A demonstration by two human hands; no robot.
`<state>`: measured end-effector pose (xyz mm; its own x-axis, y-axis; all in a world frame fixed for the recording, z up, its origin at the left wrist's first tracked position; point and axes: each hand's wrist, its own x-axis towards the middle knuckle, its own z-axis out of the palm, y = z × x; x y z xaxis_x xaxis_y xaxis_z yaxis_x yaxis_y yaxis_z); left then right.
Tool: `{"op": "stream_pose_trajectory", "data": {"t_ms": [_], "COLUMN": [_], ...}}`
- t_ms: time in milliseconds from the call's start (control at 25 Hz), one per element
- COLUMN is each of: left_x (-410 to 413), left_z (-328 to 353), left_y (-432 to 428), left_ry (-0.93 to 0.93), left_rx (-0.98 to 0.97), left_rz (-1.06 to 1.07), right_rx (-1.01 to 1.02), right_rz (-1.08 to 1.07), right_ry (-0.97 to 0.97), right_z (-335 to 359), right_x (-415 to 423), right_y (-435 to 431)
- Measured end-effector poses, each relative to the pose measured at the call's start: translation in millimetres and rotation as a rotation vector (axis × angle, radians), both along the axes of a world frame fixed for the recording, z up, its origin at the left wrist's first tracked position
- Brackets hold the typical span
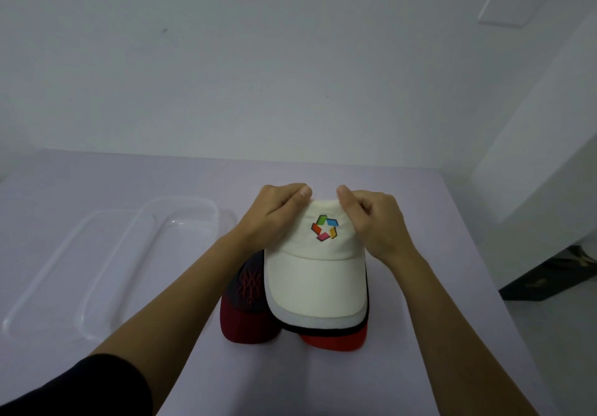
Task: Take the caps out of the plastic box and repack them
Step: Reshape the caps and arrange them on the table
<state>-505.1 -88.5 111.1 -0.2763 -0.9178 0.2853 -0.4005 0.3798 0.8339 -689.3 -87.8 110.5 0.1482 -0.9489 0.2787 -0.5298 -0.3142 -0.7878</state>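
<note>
Left hand (274, 214): pinching the far edge of the white cap's crown, thumb and fingers closed on the fabric, a dark sleeve showing at the upper arm
Right hand (374, 222): gripping the same far edge of the crown just beside the left hand, fingers curled shut on the cloth
White cap (318, 273): sitting on top of the stack, brim pointing toward the person, a multicoloured logo (324, 227) showing on its front panel
Caps beneath: a white mesh brim edge, a black brim edge and a red brim (336, 339) peeking out under the white cap's brim, all lying stacked
Dark cap (247, 289): lying just left of the stack and touching it, navy crown with a red stitched pattern, maroon brim facing the person
Plastic box (151, 254): clear, standing on the table to the left of the caps, well apart from both hands, holding no caps
Lid (48, 273): clear, lying flat beside the box on its left, partly under it
Table (436, 254): pale lilac surface carrying everything
</note>
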Motion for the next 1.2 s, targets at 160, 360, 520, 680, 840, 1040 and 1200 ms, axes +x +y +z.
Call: {"op": "stream_pose_trajectory", "data": {"t_ms": [160, 360, 520, 680, 840, 1040, 1200], "left_x": [6, -1, -4, -5, -7, -2, -12], "left_z": [-1, 2, -3, -6, -9, -34, -42], "left_y": [0, -4, -16, -27, -26, 6, 19], "left_ry": [0.240, 0.276, 0.043, -0.051, 0.136, 0.829, 1.121], "left_rx": [0.059, -0.087, -0.368, -0.424, -0.004, 0.930, 0.954], "left_rz": [-0.014, 0.069, 0.221, 0.250, 0.381, 0.153, 0.082], "right_rx": [0.284, 0.684, 0.780, 0.791, 0.760, 0.714, 0.676], "right_rz": [0.099, 0.234, 0.313, 0.255, 0.210, 0.145, 0.162], "right_ry": [-0.577, -1.059, -1.257, -1.317, -1.401, -1.487, -1.433], "right_z": [-25, -58, -64, -67, -65, -67, -65], "right_x": [-22, -15, 4, 12, 13, 9, 13], "right_y": [-4, 21, 33, 33, 29, 22, 15]}}
